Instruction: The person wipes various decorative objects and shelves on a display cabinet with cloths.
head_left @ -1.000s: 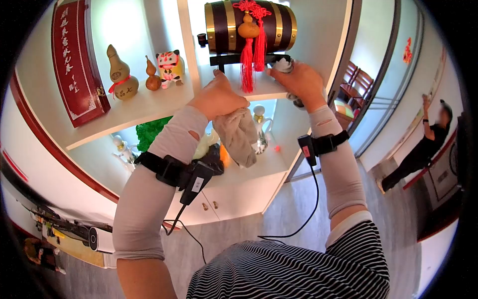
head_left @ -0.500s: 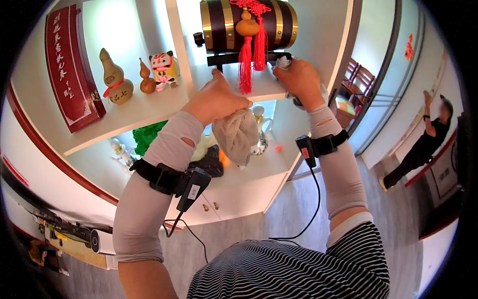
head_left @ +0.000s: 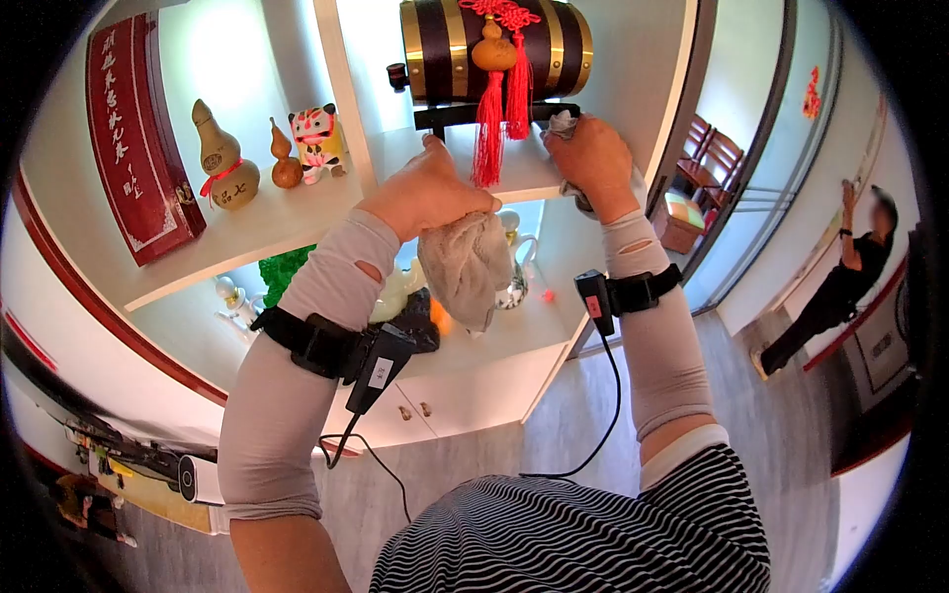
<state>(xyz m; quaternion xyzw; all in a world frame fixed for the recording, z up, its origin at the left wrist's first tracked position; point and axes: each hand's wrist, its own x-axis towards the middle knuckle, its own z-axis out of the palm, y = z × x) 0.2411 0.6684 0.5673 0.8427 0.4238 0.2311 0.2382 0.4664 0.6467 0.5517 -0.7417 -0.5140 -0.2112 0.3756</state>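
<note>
A small dark wooden barrel (head_left: 435, 54) with gold bands lies on a black stand (head_left: 460, 114) on the upper shelf. A gourd charm (head_left: 492, 53) with red tassels (head_left: 488, 138) hangs down its front. My left hand (head_left: 425, 193) is at the shelf's front edge, below the stand's left end, closed on a greyish cloth (head_left: 465, 272) that dangles under the shelf. At the stand's right end, my right hand (head_left: 598, 163) is closed around another grey cloth (head_left: 561, 124), part of which pokes out above the fingers and part below the palm.
On the left shelf stand a red box (head_left: 138, 138), a large gourd (head_left: 232, 178), a small gourd (head_left: 286, 168) and a cat figurine (head_left: 318, 143). A green ornament (head_left: 287, 272) and a dark stone (head_left: 423, 321) sit lower. Another person (head_left: 855, 267) stands by the right wall.
The view has shifted slightly, and both forearms appear a little farther left. Both hands keep their cloths in nearly the same places; the barrel stays put.
</note>
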